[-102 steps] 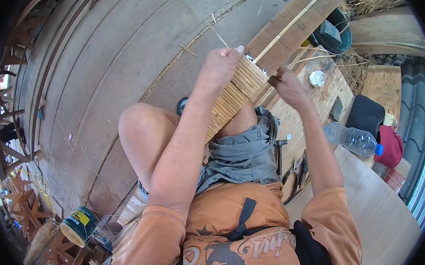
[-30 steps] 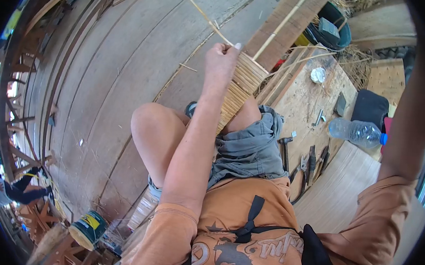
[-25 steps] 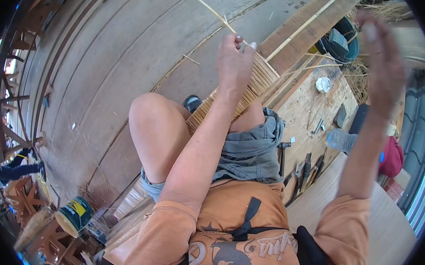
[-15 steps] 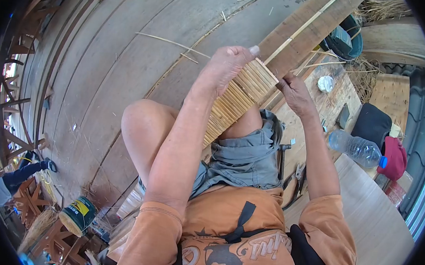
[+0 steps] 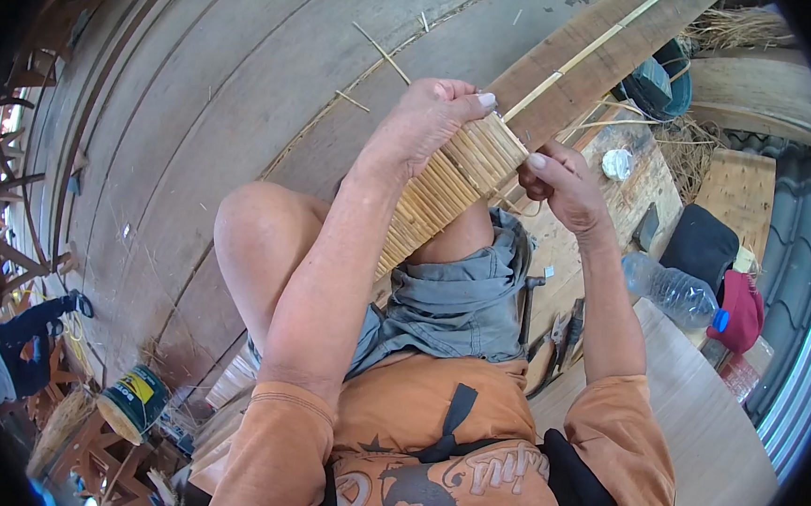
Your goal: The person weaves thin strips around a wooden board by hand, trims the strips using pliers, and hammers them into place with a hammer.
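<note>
A panel of narrow, pale-brown reed-like slats (image 5: 438,191), laid side by side, rests slantwise over my lap. My left hand (image 5: 422,130) is closed around its far left edge, the thumb stretched along the top end. At the top right corner my right hand (image 5: 568,184) pinches the edge, thumb on top and fingers curled below. A thin loose strip (image 5: 514,207) curves out beneath that hand. Beyond the panel's end, a long pale strip (image 5: 569,69) runs along a brown plank (image 5: 521,78). What lies under my left palm is hidden.
To the right are a wooden board (image 5: 651,171) with a white round item (image 5: 618,163), a plastic bottle (image 5: 675,293), a dark red cap (image 5: 742,312) and pliers (image 5: 569,332). A green bucket (image 5: 137,399) stands at lower left, near another person's leg (image 5: 39,317).
My right hand has turned, bringing its thumb over the panel's corner with the fingers curled under. The left hand keeps its hold. The view has shifted slightly.
</note>
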A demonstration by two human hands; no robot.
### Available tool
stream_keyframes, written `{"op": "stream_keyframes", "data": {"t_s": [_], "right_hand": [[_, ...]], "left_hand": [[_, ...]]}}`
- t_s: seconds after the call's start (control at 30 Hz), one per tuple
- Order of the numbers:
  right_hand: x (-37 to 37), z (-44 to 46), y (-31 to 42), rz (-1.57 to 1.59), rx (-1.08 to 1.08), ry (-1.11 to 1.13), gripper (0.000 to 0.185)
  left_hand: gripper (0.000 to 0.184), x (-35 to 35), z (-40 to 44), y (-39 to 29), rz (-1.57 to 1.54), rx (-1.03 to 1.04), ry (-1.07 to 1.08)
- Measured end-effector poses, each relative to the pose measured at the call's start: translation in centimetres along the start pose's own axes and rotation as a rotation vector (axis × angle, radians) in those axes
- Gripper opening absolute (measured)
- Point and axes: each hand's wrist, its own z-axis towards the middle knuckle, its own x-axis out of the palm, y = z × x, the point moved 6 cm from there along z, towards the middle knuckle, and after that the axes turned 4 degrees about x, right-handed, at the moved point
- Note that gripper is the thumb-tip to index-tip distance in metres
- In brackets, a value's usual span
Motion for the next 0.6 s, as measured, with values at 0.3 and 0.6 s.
{"op": "stream_keyframes", "data": {"t_s": [0.3,0.6], "right_hand": [[0.7,-0.3,0.2,-0.097,-0.122,-0.321,0.026],[-0.5,-7.6,2.4,-0.371,0.118,-0.371,0.023]], "left_hand": [[0.022,-0.4,0.5,0.6,0.101,0.043,-0.076],[0.029,0.1,0.8,0.3,0.017,0.044,0.034]]}}
